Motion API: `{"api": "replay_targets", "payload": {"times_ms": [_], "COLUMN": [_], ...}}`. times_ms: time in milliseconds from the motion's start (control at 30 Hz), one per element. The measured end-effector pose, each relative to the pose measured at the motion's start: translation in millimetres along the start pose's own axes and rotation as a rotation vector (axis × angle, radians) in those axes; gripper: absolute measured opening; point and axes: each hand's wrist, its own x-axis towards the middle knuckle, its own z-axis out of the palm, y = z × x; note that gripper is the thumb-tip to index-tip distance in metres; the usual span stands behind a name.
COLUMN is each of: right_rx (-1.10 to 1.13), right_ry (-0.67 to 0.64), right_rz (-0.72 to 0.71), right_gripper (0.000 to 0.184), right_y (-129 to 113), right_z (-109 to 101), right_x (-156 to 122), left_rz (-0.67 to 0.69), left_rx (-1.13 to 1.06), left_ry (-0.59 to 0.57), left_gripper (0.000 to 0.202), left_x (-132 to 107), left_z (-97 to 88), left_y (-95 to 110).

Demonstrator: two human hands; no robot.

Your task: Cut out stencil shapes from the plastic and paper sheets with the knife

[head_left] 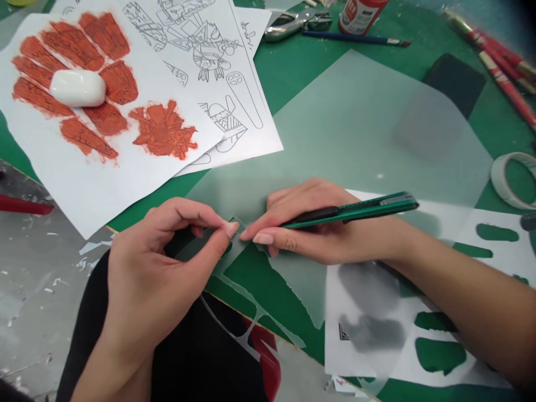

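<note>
Nearest me, my left hand point(159, 251) reaches up from the bottom edge, thumb and forefinger pinched together on the film point(355, 128). My right hand point(322, 240) is just beside it, curled around the knife point(368, 207), with its forefinger and thumb pointing left at the pinched spot. The knife lies nearly level, its long axis running left to right: one end goes into my grip, the other sticks out over my wrist, to the right and slightly upward. I cannot tell where its blade is.

The film spreads over the table point(301, 72), one corner pointing away from me and another to the right. Its near part has openings, and thin strips of it hang past the table edge over my trousers point(192, 346) and a red seat point(268, 357). Under its right side are a cut sheet point(419, 379) and a dark slab point(456, 84); just beyond its right corner is the tape point(497, 178).

To the left, an orange-smeared page point(138, 190) carries a white case point(78, 88) and overlaps a drawing point(259, 145). At the far side are a metal tool point(293, 25), a brush point(352, 38) and a jar point(362, 17).
</note>
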Motion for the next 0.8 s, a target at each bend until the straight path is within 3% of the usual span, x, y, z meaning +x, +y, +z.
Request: {"api": "replay_targets", "payload": {"times_ms": [300,633,800], "right_rx": [0.026,0.233,0.405], "right_ry": [0.039,0.139,0.193], "right_rz": [0.038,0.114,0.170], "right_gripper": [0.016,0.035,0.050], "right_y": [-2,-4,-6], "right_z": [5,0,0], "right_x": [1,1,3], "left_rz": [-0.006,-0.015,0.083], "left_rx": [-0.023,-0.075,0.009], "left_ry": [-0.007,0.000,-0.125], "left_gripper": [0.011,0.013,0.012], "left_x": [-1,-4,-1], "left_z": [-0.1,-1.2,-8.8], "left_y": [-1,-8,-14]}}
